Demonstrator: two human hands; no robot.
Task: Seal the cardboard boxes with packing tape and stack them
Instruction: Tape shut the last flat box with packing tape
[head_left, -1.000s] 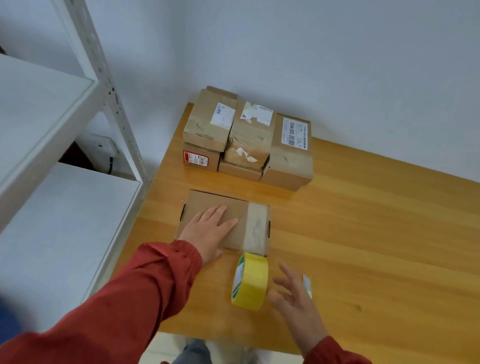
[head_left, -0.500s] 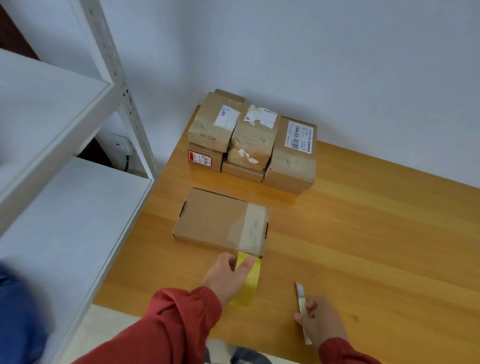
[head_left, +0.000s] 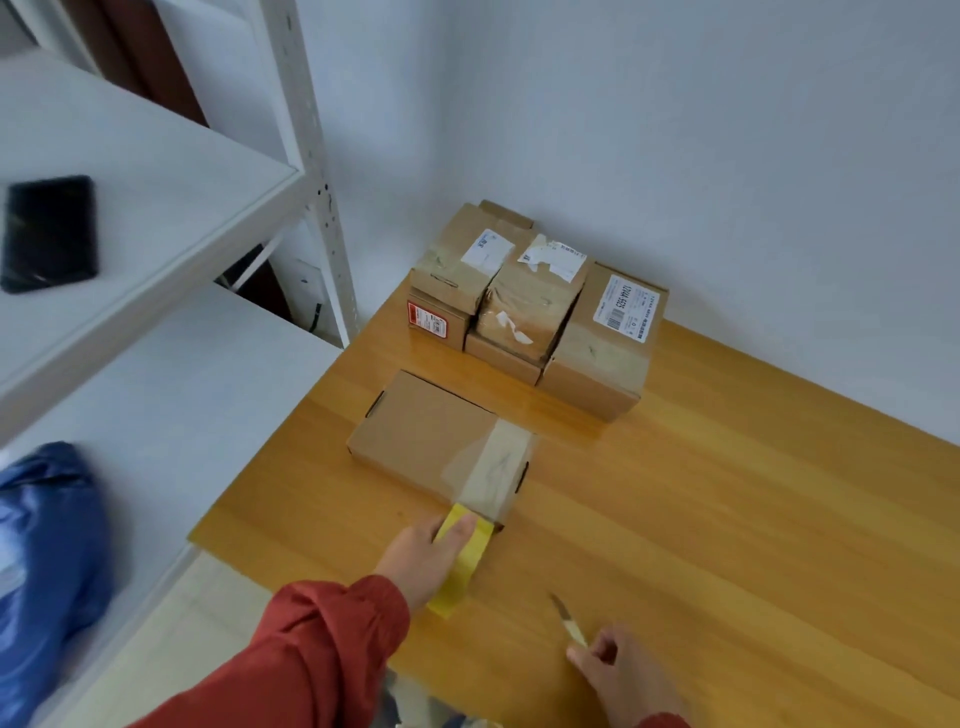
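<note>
Moved left hand (head_left: 426, 564) off flat box (head_left: 426, 436) lid since a second ago. Head view: fingers now curled round yellow tape roll (head_left: 475, 556), touching box's taped near corner. Right hand (head_left: 623, 675) pinching cutter (head_left: 569, 621) near table (head_left: 727, 519) front edge. Stacked boxes (head_left: 535, 312) at wall.

I see a black phone (head_left: 49, 233) on the left white shelf (head_left: 171, 171) and a blue bag (head_left: 47, 561) lower, nearer.

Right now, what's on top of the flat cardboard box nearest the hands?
Only a band of translucent packing tape across the right end of the flat brown cardboard box. Lid closed, contents hidden.
</note>
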